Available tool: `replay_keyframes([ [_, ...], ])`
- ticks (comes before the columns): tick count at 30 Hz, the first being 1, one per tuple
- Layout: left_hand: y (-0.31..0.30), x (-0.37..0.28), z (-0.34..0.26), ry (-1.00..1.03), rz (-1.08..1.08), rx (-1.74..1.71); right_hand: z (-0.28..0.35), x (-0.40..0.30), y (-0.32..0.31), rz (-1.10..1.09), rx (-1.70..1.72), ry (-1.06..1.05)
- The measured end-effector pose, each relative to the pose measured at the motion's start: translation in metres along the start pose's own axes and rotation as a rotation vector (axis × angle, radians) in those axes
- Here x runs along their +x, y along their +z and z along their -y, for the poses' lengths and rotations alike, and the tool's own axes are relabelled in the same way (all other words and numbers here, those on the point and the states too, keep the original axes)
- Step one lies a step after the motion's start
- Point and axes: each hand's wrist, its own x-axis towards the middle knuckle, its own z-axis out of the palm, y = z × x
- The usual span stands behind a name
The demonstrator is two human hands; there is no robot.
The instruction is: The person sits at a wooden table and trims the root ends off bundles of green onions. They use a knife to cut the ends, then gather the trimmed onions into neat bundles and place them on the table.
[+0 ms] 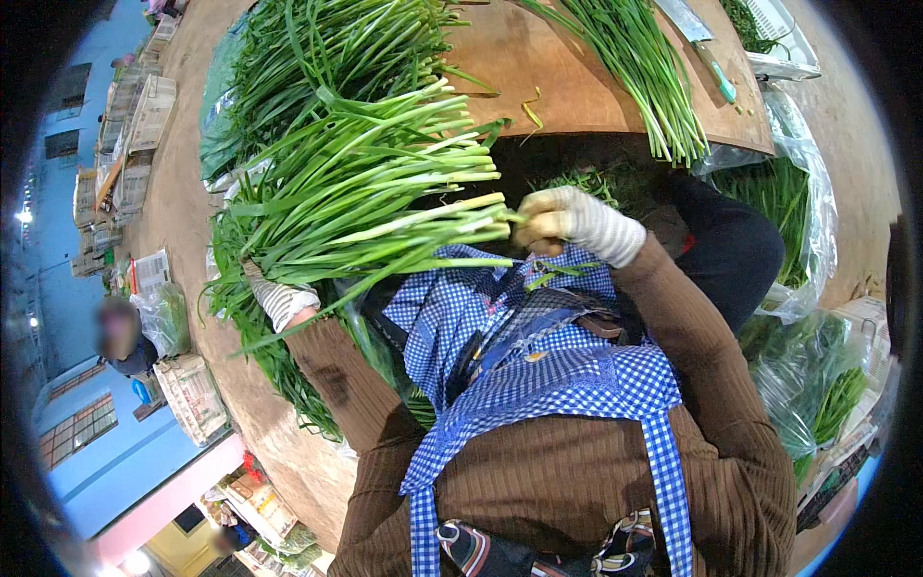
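Note:
My left hand [277, 292], in a striped knit glove, is around the leafy side of a loose bunch of garlic chives [375, 209]. The pale cut ends of the bunch point right, across my lap. At those ends my right hand [577, 222], in a striped glove with yellowish fingers, pinches the tip of a green stalk. Its fingertips are partly blurred. Leaves hide most of my left fingers. Below my right hand, a few torn green scraps [559, 272] lie on my blue checked apron [548, 375].
A wooden board [555, 94] ahead bears a larger chive heap [346, 58], a separate chive bundle [642, 79] and a cleaver [696, 36] with a turquoise handle. Plastic bags of greens [800, 375] stand at right. A person [126, 339] sits far left near stacked crates [148, 122].

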Motion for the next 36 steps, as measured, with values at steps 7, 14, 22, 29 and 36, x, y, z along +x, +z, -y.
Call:
replay_keyframes([
  [7, 0.003, 0.007, 0.003, -0.024, -0.013, -0.009, -0.012, -0.025, -0.024, -0.526, -1.1, -0.078],
  [14, -0.012, 0.024, 0.0, -0.039, 0.081, -0.037, 0.002, 0.021, 0.018, -0.389, -0.913, -0.353],
  [22, 0.007, 0.004, -0.002, -0.062, -0.029, -0.127, 0.032, -0.035, 0.017, -0.583, -0.16, 0.148],
  [29, 0.034, -0.02, 0.006, -0.052, -0.048, -0.158, 0.002, 0.054, 0.077, -0.107, 0.887, 0.244],
  [36, -0.007, 0.007, -0.008, 0.131, 0.12, 0.057, -0.018, 0.004, 0.03, 0.087, 0.556, 0.002],
])
